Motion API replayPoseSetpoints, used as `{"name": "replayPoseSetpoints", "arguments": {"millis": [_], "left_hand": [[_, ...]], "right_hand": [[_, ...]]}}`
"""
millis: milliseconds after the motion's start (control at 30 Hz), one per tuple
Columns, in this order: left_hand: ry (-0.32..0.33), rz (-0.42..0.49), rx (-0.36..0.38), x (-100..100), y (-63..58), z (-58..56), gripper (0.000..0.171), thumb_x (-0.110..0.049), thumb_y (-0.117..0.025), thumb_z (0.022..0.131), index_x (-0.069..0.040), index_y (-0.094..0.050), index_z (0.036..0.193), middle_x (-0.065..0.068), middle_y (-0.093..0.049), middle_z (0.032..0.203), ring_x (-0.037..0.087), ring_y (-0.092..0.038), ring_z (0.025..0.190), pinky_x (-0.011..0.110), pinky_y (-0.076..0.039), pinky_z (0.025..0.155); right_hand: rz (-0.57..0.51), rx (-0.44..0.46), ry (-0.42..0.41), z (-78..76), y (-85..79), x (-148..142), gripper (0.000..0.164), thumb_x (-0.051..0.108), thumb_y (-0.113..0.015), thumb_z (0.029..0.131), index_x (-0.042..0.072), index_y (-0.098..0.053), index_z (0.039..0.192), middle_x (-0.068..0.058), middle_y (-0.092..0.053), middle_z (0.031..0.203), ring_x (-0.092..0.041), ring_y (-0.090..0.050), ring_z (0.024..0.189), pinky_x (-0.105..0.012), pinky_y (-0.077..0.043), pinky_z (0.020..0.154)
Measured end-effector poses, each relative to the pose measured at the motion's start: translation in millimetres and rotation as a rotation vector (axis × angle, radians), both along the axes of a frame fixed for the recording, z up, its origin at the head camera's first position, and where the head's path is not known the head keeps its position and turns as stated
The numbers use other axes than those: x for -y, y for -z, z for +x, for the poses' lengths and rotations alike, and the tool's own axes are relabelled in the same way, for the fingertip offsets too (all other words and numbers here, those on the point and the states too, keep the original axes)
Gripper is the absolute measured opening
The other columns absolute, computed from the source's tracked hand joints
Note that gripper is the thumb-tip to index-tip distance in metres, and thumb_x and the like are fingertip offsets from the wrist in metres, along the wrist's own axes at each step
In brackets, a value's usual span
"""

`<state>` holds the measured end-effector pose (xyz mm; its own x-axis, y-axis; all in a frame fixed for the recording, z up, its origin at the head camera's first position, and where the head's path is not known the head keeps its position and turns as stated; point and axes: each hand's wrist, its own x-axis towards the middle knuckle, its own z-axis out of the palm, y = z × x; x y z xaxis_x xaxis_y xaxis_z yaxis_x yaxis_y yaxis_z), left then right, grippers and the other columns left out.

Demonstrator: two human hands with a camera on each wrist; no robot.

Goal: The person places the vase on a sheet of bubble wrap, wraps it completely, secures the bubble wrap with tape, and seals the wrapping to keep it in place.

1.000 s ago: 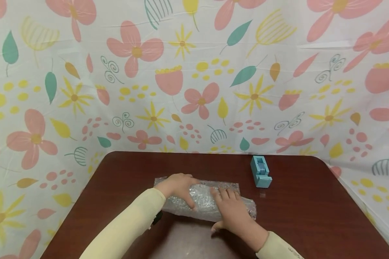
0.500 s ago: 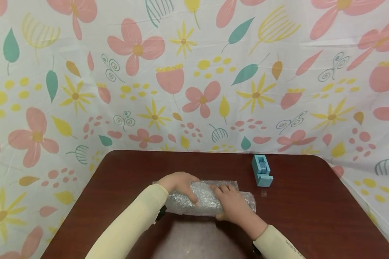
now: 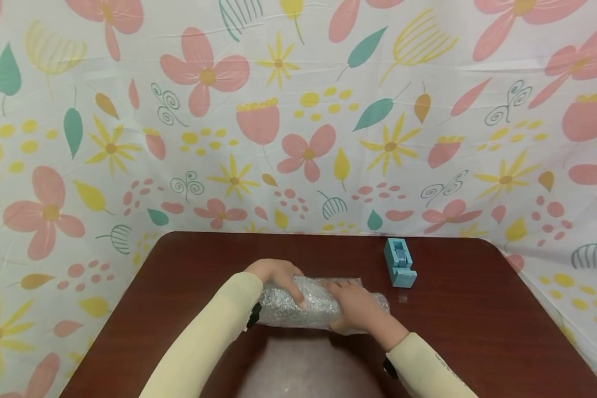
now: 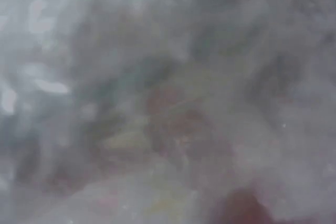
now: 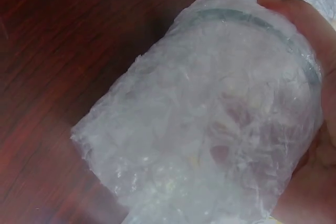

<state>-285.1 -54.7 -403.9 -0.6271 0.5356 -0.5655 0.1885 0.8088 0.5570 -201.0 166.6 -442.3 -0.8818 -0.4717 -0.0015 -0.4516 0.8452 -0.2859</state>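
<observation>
A roll of clear bubble wrap (image 3: 303,312) lies crosswise on the table. In the right wrist view, the wrap (image 5: 184,108) covers a round, clear object with a greenish rim (image 5: 231,15), like glass. My left hand (image 3: 278,275) grips the roll's left part, thumb on top and fingers over the far side, their tips hidden. My right hand (image 3: 355,305) holds the right part, fingers over the top and thumb at the near side. Blurred wrap (image 4: 168,98) fills the left wrist view.
A light blue tape dispenser (image 3: 400,264) stands on the dark red-brown table (image 3: 467,320), back right of the roll. A flower-printed cloth (image 3: 308,110) hangs behind the table. A pale patch (image 3: 308,370) shows on the table in front of the roll.
The roll has shifted slightly away from me, with both hands on it. My right thumb has come in against its near side. The tape dispenser stays in place.
</observation>
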Motion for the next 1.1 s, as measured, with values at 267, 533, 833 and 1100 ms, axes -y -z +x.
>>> {"name": "replayPoseSetpoints", "arguments": {"millis": [267,533,833,1100], "left_hand": [[0.006,-0.054,0.047,-4.3,-3.4,-2.6,0.088,-0.044,-0.085,0.077,-0.026,-0.047,0.154,0.003,-0.040,0.165,0.028,-0.035,0.154,0.050,-0.038,0.121],[0.070,-0.229,-0.384,-4.7,-13.7,26.8,0.091,-0.057,-0.081,0.079,-0.033,-0.042,0.157,0.001,-0.044,0.163,0.033,-0.030,0.157,0.069,-0.016,0.125],[0.174,-0.208,-1.117,-7.1,19.1,98.7,0.100,-0.069,-0.075,0.079,-0.032,-0.031,0.161,0.015,-0.032,0.167,0.044,-0.030,0.155,0.078,-0.035,0.108],[0.231,-0.329,-1.446,-0.4,58.5,108.4,0.112,-0.087,-0.070,0.067,-0.040,-0.029,0.160,0.013,-0.029,0.168,0.047,-0.032,0.152,0.076,-0.042,0.102]], "right_hand": [[-0.013,0.003,-0.005,-1.3,-1.7,-3.6,0.087,0.027,-0.092,0.064,0.003,-0.058,0.140,-0.020,-0.067,0.131,-0.041,-0.061,0.123,-0.058,-0.048,0.109],[-0.026,0.008,-0.006,-0.3,-2.2,-0.5,0.084,0.024,-0.091,0.065,0.004,-0.059,0.140,-0.019,-0.067,0.132,-0.042,-0.060,0.123,-0.058,-0.049,0.106],[-0.030,0.082,0.007,-4.0,-0.5,-2.0,0.085,0.022,-0.091,0.067,0.002,-0.058,0.142,-0.022,-0.065,0.137,-0.046,-0.059,0.128,-0.067,-0.043,0.109],[-0.051,0.087,-0.026,-13.0,-4.5,-3.6,0.081,0.019,-0.091,0.065,0.003,-0.061,0.138,-0.018,-0.069,0.130,-0.040,-0.065,0.114,-0.064,-0.053,0.097]]}}
